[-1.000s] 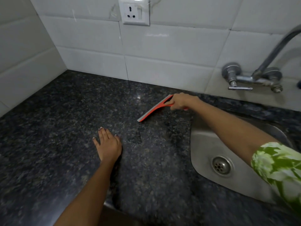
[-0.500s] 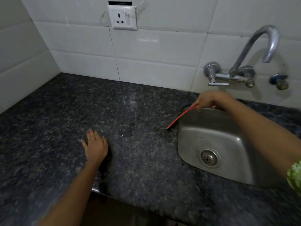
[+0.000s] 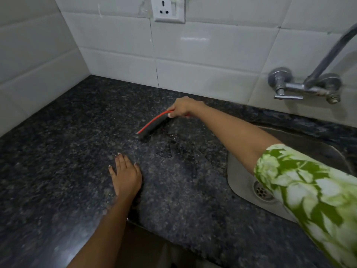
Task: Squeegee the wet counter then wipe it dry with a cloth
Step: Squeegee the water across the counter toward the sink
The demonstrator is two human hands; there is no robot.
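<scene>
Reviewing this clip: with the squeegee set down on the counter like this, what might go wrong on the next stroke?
1. The wet patch lies between the squeegee and the sink; a stroke angled off that line may spread water rather than drain it.
2. The left hand rests flat on the counter close to the patch, so pushed water could reach it.
3. The right hand grips only the squeegee's end, so blade pressure may be uneven and leave streaks.

Our left hand (image 3: 126, 176) flat, fingers straight and together, palm down, forearm reaching up from below, our right hand (image 3: 182, 107) stretched far forward, fingers curled in a grip (knuckles up), right arm in a green-leaf sleeve (image 3: 309, 194)
</scene>
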